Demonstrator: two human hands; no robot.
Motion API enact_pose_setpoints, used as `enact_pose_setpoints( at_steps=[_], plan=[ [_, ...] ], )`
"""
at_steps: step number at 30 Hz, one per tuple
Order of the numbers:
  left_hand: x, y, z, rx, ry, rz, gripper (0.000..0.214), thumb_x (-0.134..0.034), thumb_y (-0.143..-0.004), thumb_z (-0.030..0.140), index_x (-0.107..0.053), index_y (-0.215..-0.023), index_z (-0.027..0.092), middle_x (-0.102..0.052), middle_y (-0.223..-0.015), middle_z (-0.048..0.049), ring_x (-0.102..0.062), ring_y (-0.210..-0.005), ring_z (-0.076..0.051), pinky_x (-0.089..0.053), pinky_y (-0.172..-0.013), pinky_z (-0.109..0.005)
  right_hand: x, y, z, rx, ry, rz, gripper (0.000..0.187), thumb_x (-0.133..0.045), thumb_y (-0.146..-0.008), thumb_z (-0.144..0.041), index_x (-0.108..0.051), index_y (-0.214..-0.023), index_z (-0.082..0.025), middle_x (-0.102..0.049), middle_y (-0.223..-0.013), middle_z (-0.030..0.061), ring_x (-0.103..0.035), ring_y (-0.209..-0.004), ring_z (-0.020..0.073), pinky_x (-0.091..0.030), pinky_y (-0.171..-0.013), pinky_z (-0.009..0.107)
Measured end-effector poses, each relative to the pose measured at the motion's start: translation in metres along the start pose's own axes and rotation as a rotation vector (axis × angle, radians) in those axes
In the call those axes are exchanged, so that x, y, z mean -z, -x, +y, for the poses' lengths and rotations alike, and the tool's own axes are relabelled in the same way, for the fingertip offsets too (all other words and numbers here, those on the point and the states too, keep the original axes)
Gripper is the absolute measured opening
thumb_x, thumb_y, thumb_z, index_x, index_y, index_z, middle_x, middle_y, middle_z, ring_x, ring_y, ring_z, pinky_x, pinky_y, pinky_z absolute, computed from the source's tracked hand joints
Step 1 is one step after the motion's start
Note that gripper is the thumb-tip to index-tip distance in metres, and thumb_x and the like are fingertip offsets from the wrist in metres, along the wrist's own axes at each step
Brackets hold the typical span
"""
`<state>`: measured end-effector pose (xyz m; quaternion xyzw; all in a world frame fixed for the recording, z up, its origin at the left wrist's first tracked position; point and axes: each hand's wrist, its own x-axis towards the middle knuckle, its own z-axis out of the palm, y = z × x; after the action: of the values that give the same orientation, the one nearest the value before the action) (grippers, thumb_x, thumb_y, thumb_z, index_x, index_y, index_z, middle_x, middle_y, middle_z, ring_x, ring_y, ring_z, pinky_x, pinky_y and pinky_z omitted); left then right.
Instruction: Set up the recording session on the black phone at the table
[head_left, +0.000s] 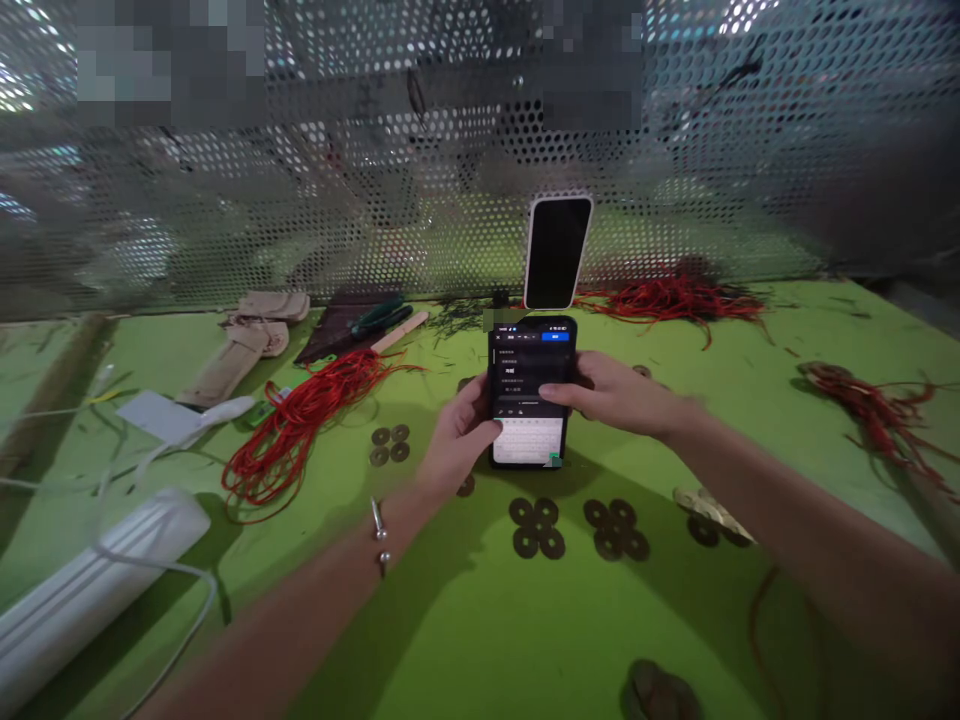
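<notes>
A dark smartphone (529,400) is held upright above the green tabletop, its screen lit with a form and a white keyboard. My left hand (456,435) grips its left edge, with the thumb over the keyboard's upper left. On the other side, my right hand (619,392) holds the right edge, and its thumb lies over the middle of the screen. The fingers behind the phone are hidden. Below the phone lie round coins with holes, grouped in flower-like clusters: one cluster (537,528) under it and another cluster (616,529) to the right.
A second phone (559,252) with a dark screen leans by the perforated metal panel (337,200). Red cord (300,425) lies left, with more red cord (675,298) at the back and a red bundle (870,400) right. A white tube (105,570) with cable is front left.
</notes>
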<state>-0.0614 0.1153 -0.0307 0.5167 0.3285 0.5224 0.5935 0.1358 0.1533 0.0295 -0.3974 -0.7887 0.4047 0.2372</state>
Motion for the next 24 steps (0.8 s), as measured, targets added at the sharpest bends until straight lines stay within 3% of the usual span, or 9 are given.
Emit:
enact_pose_setpoints(
  at_steps=[5, 11, 15, 19, 24],
  plan=[
    [0.002, -0.001, -0.002, -0.019, 0.029, -0.022, 0.051, -0.062, -0.067, 0.009, -0.056, -0.116, 0.022, -0.068, -0.109, -0.0039, -0.062, -0.1, -0.02, -0.05, -0.08, -0.03, -0.001, 0.0, 0.003, -0.001, -0.009, 0.0, 0.031, -0.056, -0.082, -0.038, -0.063, -0.1, -0.015, -0.069, -0.099, 0.01, -0.064, -0.092, 0.0295, -0.052, -0.082, 0.043],
    [0.0, -0.001, 0.0, -0.016, 0.032, -0.029, 0.054, -0.066, -0.065, 0.012, -0.055, -0.117, 0.021, -0.065, -0.115, -0.0064, -0.057, -0.11, -0.026, -0.046, -0.09, -0.038, -0.002, -0.001, 0.004, -0.047, 0.053, 0.034, 0.031, -0.057, -0.081, -0.037, -0.061, -0.101, -0.014, -0.068, -0.1, 0.012, -0.065, -0.088, 0.03, -0.053, -0.079, 0.046],
    [-0.002, 0.0, 0.004, 0.01, 0.0, -0.055, 0.059, -0.068, -0.067, 0.016, -0.049, -0.124, 0.021, -0.061, -0.12, -0.0083, -0.054, -0.115, -0.027, -0.043, -0.097, -0.041, -0.001, 0.002, 0.004, -0.024, 0.003, -0.016, 0.031, -0.058, -0.083, -0.039, -0.058, -0.105, -0.017, -0.067, -0.105, 0.0104, -0.063, -0.096, 0.0298, -0.051, -0.085, 0.047],
    [-0.003, 0.001, 0.006, -0.004, -0.017, -0.122, 0.069, -0.071, -0.068, 0.021, -0.04, -0.13, 0.023, -0.054, -0.13, -0.0094, -0.048, -0.121, -0.028, -0.041, -0.1, -0.041, -0.004, 0.011, 0.003, -0.02, -0.016, -0.043, 0.048, -0.065, -0.078, -0.036, -0.046, -0.118, -0.019, -0.061, -0.114, 0.0102, -0.06, -0.102, 0.0297, -0.052, -0.085, 0.046],
    [-0.003, 0.0, 0.005, -0.028, -0.061, -0.108, 0.068, -0.071, -0.069, 0.022, -0.038, -0.129, 0.022, -0.052, -0.131, -0.0105, -0.047, -0.123, -0.026, -0.038, -0.103, -0.041, -0.012, 0.023, 0.0, -0.043, 0.107, -0.033, 0.063, -0.07, -0.073, -0.031, -0.035, -0.124, -0.018, -0.055, -0.116, 0.014, -0.058, -0.102, 0.0317, -0.052, -0.081, 0.047]
  ],
)
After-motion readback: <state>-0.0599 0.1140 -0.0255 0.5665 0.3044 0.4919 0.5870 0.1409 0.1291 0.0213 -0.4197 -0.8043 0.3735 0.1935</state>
